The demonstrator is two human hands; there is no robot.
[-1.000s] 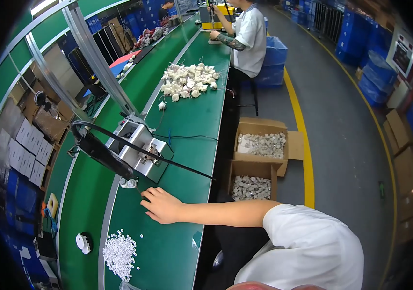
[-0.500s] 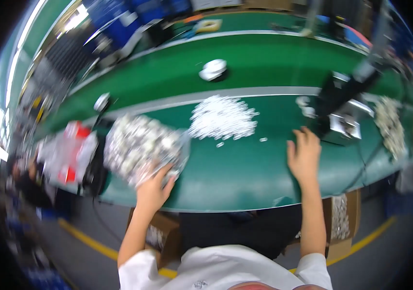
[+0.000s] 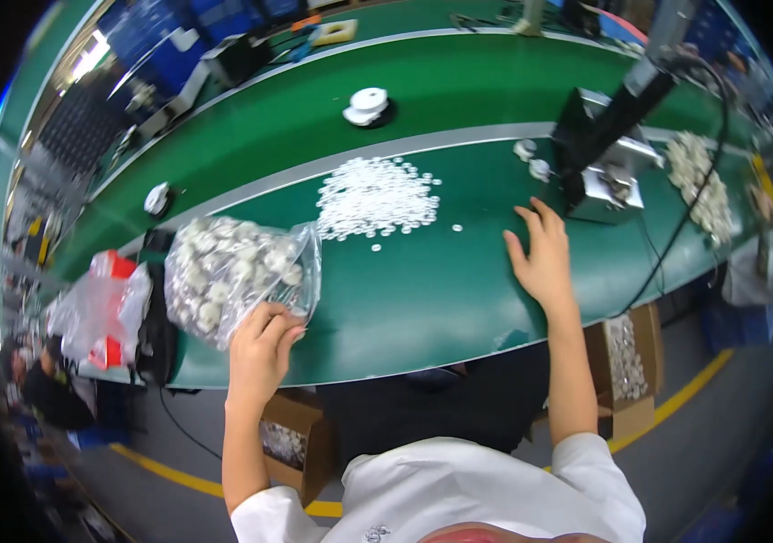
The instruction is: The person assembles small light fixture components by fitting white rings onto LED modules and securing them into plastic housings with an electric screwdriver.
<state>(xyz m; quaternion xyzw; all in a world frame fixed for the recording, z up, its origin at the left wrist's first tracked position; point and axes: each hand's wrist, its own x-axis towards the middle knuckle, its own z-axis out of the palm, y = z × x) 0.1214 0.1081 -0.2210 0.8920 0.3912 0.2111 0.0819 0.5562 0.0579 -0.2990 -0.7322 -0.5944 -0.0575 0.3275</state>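
Observation:
My left hand (image 3: pixel 260 351) pinches the near edge of a clear plastic bag (image 3: pixel 240 270) filled with round whitish parts, which lies on the green work table. Beside the bag, a heap of small white rings (image 3: pixel 377 197) is spread over the tabletop, with a few loose ones around it. My right hand (image 3: pixel 545 256) rests over the table to the right of the heap, fingers apart and nothing in them. Just beyond that hand stands a small metal and black machine (image 3: pixel 605 167). Two small white round parts (image 3: pixel 532 159) lie next to its left side.
Behind the table runs a green conveyor belt (image 3: pixel 459 86) carrying a white round part (image 3: pixel 368 107). A pile of cream-coloured parts (image 3: pixel 701 188) lies right of the machine. At far left is a red and white plastic bag (image 3: pixel 106 303). Cardboard boxes (image 3: pixel 632 412) stand below the table edge.
My view has shifted, so the scene sits further left and higher. The left fingers have closed from a looser spread on the bag's edge; my right hand stays open near the machine.

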